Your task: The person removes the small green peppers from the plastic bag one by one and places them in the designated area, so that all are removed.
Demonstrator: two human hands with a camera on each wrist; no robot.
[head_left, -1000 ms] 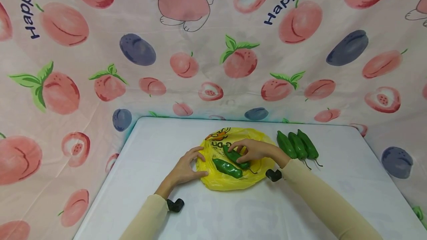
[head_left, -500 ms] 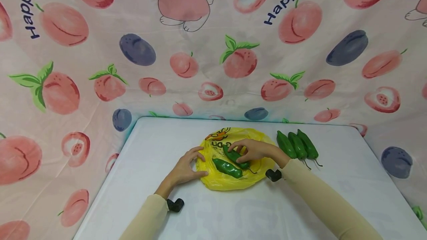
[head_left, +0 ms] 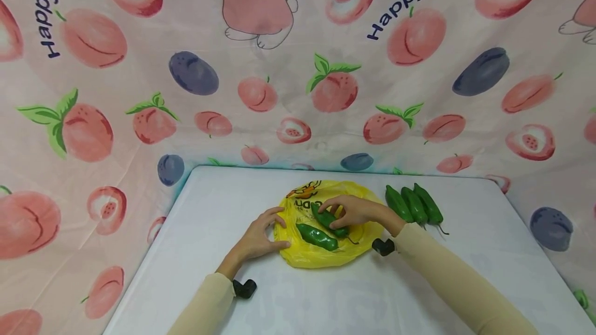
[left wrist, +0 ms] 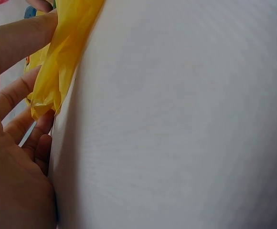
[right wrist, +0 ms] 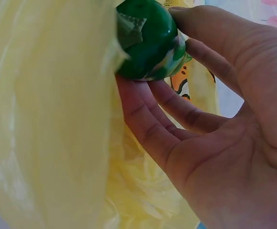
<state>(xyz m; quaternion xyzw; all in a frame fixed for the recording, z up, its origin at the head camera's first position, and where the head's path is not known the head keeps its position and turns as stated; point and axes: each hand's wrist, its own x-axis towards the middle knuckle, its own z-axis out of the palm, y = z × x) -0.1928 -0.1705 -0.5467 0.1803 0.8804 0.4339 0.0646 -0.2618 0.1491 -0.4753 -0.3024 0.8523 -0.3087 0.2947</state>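
— Only the head view has tipped slightly. Where's the glossy green pepper (right wrist: pixel 150 52)?
— Pinched in the right grip (head_left: pixel 350 210), within the yellow plastic bag (head_left: pixel 312 260).
— Left grip (head_left: pixel 256 237)?
— Spread at the bag's edge; whether pinching, I can't tell. Steady it, keeping plastic out of the pinch.

The bag (head_left: pixel 321 259) is bright yellow, printed with black lettering (head_left: pixel 306 204) and an orange figure (head_left: pixel 304 190); the peppers (head_left: pixel 316 237) are deep green with pale highlights; the bench (head_left: pixel 298 301) is plain white; the sleeves (head_left: pixel 461 273) are beige; the wrist cameras (head_left: pixel 244 288) are black; the cloth (head_left: pixel 279 66) is pale pink, patterned with darker pink peaches (head_left: pixel 417 36), green leaves (head_left: pixel 321 64), dark blue plums (head_left: pixel 481 72) and navy words (head_left: pixel 395 13).
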